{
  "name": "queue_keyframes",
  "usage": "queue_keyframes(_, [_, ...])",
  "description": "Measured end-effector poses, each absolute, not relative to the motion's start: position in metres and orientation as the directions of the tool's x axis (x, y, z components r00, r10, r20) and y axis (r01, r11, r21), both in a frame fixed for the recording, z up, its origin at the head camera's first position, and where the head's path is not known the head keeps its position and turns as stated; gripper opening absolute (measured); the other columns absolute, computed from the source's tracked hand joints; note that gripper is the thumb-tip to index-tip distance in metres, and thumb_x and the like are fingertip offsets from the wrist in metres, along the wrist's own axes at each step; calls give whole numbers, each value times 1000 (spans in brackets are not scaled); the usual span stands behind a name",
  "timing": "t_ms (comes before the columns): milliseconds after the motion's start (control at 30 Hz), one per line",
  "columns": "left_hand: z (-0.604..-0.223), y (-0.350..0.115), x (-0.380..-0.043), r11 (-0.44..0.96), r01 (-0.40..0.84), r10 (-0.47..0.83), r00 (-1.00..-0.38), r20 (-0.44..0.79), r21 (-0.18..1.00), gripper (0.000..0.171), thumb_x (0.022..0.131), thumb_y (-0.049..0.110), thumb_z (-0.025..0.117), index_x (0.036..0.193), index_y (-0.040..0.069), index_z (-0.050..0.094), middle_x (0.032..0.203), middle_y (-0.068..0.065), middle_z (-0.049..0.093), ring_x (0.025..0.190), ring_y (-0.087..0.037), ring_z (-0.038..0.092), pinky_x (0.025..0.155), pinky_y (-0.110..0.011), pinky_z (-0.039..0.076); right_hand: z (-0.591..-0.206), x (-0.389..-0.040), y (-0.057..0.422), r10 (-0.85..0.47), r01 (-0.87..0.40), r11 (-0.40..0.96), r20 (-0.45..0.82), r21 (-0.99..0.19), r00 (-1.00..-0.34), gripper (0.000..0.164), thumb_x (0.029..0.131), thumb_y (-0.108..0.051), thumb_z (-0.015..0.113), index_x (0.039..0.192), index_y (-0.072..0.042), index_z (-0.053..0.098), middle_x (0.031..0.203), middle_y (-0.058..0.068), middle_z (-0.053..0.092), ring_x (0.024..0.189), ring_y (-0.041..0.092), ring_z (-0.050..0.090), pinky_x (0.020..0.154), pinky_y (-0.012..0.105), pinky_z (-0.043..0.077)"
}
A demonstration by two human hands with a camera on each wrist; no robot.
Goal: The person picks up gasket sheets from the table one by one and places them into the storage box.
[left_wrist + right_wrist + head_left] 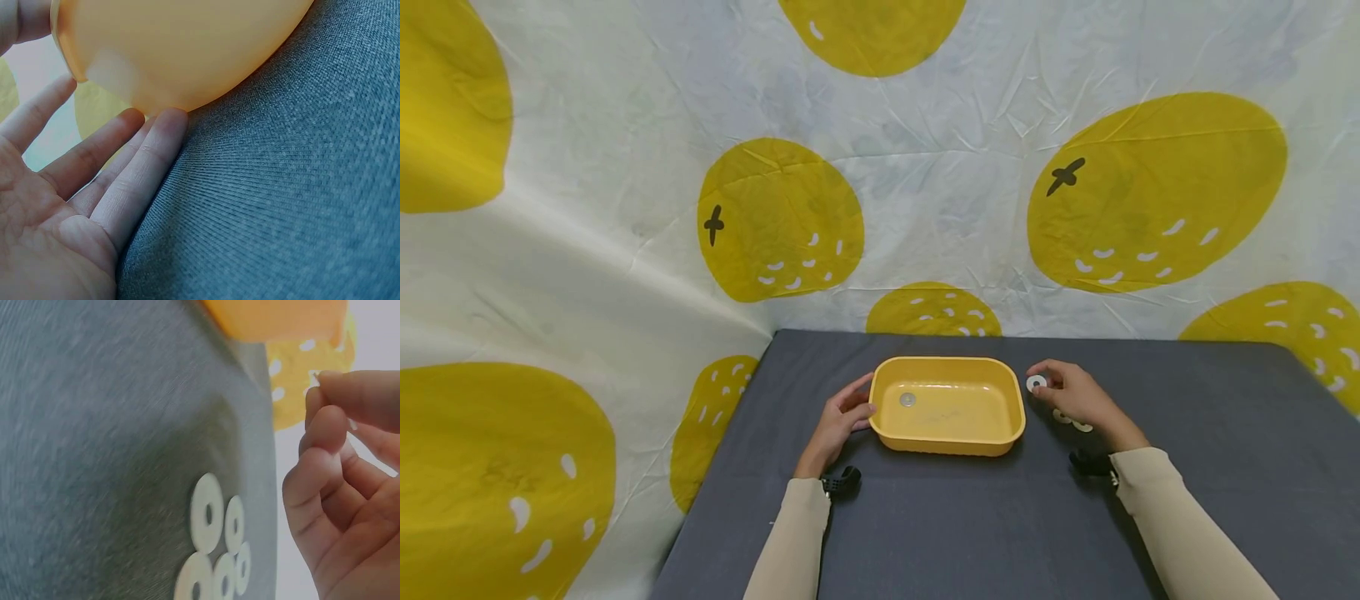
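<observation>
A yellow plastic tray (947, 441) sits on the dark cloth, and a grey washer-like disc (907, 400) lies inside towards its left end. At that end my left hand (842, 418) touches the tray with fingers fairly straight; in the left wrist view the fingertips (170, 119) meet the outer wall and underside edge. Just off the tray's right end, my right hand (1078, 398) pinches a pale flat washer (1036, 383) between thumb and fingertips. In the right wrist view this washer is mostly hidden by the fingers. Several loose washers (206, 514) lie on the cloth under that hand.
The grey cloth-covered table (955, 525) extends in front of and beside the tray. Behind it and along the left hangs a white curtain (932, 225) printed with yellow fruit. Each wrist wears a black camera strap (842, 483).
</observation>
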State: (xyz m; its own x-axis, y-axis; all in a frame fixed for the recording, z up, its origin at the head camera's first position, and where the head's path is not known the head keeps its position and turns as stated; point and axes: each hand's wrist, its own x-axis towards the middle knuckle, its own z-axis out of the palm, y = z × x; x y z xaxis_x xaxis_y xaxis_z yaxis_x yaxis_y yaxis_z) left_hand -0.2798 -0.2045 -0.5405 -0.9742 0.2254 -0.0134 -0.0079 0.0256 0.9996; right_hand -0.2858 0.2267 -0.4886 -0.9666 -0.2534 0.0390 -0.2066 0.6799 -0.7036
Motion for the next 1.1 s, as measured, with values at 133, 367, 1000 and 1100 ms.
queue_keyframes(133, [-539, -203, -280, 30, -8, 217, -976, -14, 1000, 59, 94, 20, 73, 148, 32, 54, 137, -13, 64, 111, -19, 70, 89, -35, 62, -478, -284, 221, -240, -158, 639, 0, -753, -971, 37, 101, -14, 64, 134, 3, 59, 75, 6, 54, 61, 18, 50, 54, 30, 46])
queue_keyframes(367, [-537, -203, -279, 27, -16, 220, -975, -22, 999, 59, 95, 20, 73, 149, 32, 54, 136, -13, 64, 111, -19, 70, 89, -35, 62, -470, -285, 216, -244, -111, 557, -35, -823, -969, 42, 102, -22, 65, 136, 0, 57, 76, 6, 56, 65, 21, 54, 58, 33, 49])
queue_keyframes(1000, [-535, -203, -281, 17, -28, 221, -975, -31, 999, 57, 97, 14, 69, 149, 32, 54, 137, -18, 63, 120, -35, 66, 88, -33, 62, -447, -287, 192, -320, -67, 351, -52, -934, -946, 50, 95, -12, 73, 138, 3, 52, 101, 11, 72, 90, 15, 66, 81, 28, 58])
queue_keyframes(1100, [-535, -202, -281, 22, -28, 218, -975, -32, 999, 58, 97, 14, 69, 150, 31, 53, 137, -18, 63, 120, -35, 66, 88, -33, 62, -447, -288, 187, -337, -80, 330, -38, -941, -941, 51, 93, -10, 74, 137, 5, 52, 98, 8, 72, 85, 10, 65, 78, 27, 57])
